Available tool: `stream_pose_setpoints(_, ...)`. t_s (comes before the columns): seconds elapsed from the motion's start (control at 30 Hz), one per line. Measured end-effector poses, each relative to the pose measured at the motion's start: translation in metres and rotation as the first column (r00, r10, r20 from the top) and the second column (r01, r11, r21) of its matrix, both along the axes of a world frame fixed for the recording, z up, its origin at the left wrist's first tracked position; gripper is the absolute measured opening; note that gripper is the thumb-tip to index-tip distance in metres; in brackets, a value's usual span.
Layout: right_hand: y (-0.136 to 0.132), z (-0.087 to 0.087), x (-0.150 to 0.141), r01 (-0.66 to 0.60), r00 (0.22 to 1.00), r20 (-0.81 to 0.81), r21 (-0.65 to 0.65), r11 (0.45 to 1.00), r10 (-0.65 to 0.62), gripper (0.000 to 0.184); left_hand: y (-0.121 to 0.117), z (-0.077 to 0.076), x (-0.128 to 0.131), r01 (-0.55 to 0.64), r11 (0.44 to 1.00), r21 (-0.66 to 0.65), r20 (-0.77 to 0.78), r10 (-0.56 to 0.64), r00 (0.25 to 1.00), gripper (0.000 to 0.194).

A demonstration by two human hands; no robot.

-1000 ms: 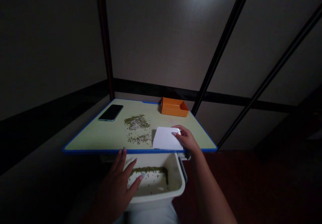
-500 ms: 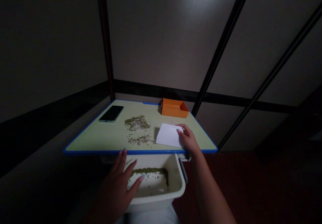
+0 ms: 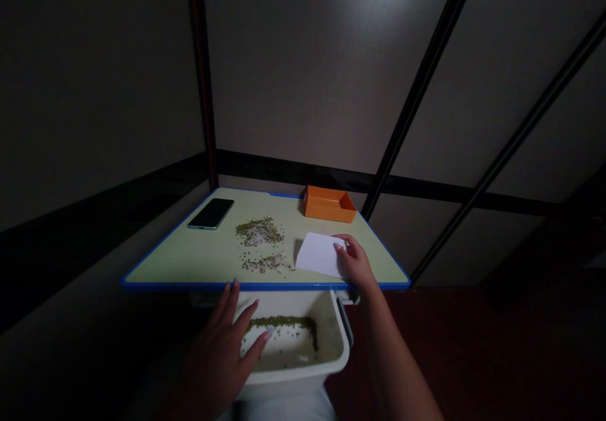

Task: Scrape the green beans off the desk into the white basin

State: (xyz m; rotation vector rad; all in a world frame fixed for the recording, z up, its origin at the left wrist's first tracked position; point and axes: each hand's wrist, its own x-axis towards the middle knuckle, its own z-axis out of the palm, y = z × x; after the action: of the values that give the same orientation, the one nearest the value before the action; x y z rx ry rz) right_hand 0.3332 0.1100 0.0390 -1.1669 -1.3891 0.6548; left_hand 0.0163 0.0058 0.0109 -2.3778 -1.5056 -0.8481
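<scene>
My right hand (image 3: 354,260) grips a white card (image 3: 320,255) by its right edge, tilted just above the table near the front. To the card's left lies a scatter of small green grains (image 3: 262,263), with a larger heap (image 3: 258,231) of green and pale bits behind it. Spread over the left side of a white plastic bin (image 3: 303,370) is my left hand (image 3: 231,339), fingers apart, fingertips near the table's front edge. Inside the bin, green grains (image 3: 284,322) lie along the back and right of its floor. My left hand hides the bin's left part.
A pale green table (image 3: 189,260) with a blue rim stands above the bin's back side. At its back right sits an orange open box (image 3: 329,205); a dark-screened phone (image 3: 211,213) lies at the back left. Panelled walls (image 3: 303,80) rise close behind.
My right hand has drawn the card slightly to the right and back, away from the front edge. A few grains now show where the card was. My left hand stays about still.
</scene>
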Motion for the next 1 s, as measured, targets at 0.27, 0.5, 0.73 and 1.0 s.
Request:
stream_pose_setpoints(0.27, -0.0003, 0.0034, -0.0037, -0.041, 0.999, -0.018, -0.003, 0.999, 0.041, 0.03, -0.0009, 0.0032, -0.0005, 0.001, 1.0, -0.004, -0.015, -0.001, 1.0, 0.046)
stream_pose_setpoints(0.5, 0.0014, 0.0, -0.0015, -0.056, 0.998, -0.033, 0.01, 0.998, 0.057, 0.027, -0.0007, 0.001, -0.0006, 0.003, 1.0, -0.003, -0.007, -0.003, 1.0, 0.045)
stream_pose_setpoints(0.73, -0.0034, 0.0058, -0.0059, -0.106, 0.993, -0.063, -0.056, 0.993, 0.102, 0.036, -0.0007, 0.0021, -0.0003, 0.01, 1.0, 0.019, -0.033, -0.009, 0.999, 0.049)
stream_pose_setpoints(1.0, -0.0013, 0.0043, -0.0041, 0.031, 0.999, -0.026, -0.008, 0.999, -0.032, 0.032, -0.0018, 0.0047, 0.0003, 0.011, 1.0, 0.025, -0.039, -0.01, 0.999, 0.046)
